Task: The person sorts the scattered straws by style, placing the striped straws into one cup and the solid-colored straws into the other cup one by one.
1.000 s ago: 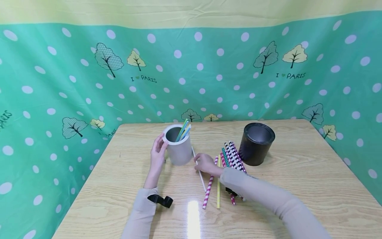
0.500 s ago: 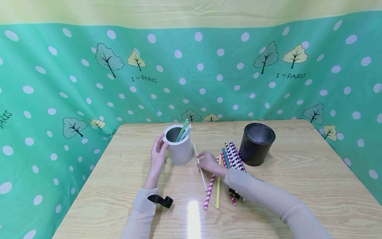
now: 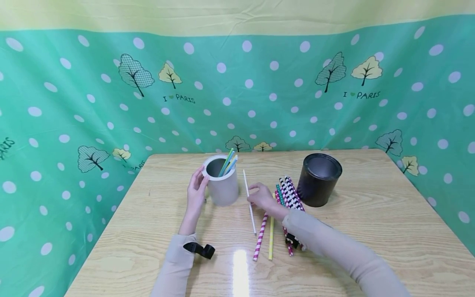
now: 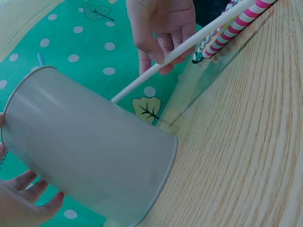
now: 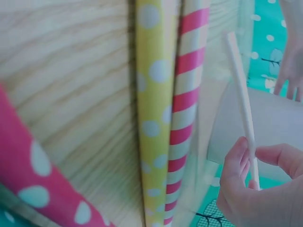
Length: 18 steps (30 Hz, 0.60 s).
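Note:
A light grey can (image 3: 224, 192) stands on the table with several thin straws (image 3: 231, 162) in green, blue and yellow leaning inside it. My left hand (image 3: 195, 192) holds this can at its left side, close to the rim. To the right of the can, my right hand (image 3: 264, 199) pinches a white straw (image 3: 251, 213) between thumb and fingers. In the left wrist view the white straw (image 4: 199, 36) slants above the table, beside the can. The right wrist view shows thumb and fingertips meeting on the straw (image 5: 242, 94).
On the wooden table (image 3: 148, 247) lie a pink-striped straw (image 3: 260, 239), a yellow straw (image 3: 271, 241) and a bundle of patterned straws (image 3: 290, 194). A black can (image 3: 317, 185) stands right of the bundle. A green dotted curtain (image 3: 237, 111) hangs behind.
My right hand has lifted the white straw off the table and moved it slightly up and to the right. The left hand and the grey can have stayed in place.

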Each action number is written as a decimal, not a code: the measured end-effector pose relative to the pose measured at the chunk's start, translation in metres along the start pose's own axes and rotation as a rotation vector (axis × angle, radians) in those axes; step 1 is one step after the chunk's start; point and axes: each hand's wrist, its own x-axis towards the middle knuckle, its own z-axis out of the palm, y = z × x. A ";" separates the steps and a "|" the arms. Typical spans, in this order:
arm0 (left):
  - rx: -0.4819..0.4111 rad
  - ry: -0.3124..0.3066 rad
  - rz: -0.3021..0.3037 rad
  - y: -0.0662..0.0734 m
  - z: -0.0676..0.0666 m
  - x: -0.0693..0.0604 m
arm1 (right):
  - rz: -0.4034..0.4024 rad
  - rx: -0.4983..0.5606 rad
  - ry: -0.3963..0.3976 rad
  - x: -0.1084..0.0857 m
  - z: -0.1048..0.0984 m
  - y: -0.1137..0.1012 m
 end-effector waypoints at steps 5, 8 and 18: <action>0.005 0.004 0.000 -0.001 0.000 0.001 | 0.004 0.071 0.010 -0.002 -0.005 -0.009; 0.011 0.005 -0.003 -0.001 -0.001 0.001 | 0.004 0.114 0.019 0.000 -0.006 -0.011; 0.009 0.004 0.001 -0.001 0.000 0.000 | -0.111 0.184 0.002 -0.001 -0.011 -0.015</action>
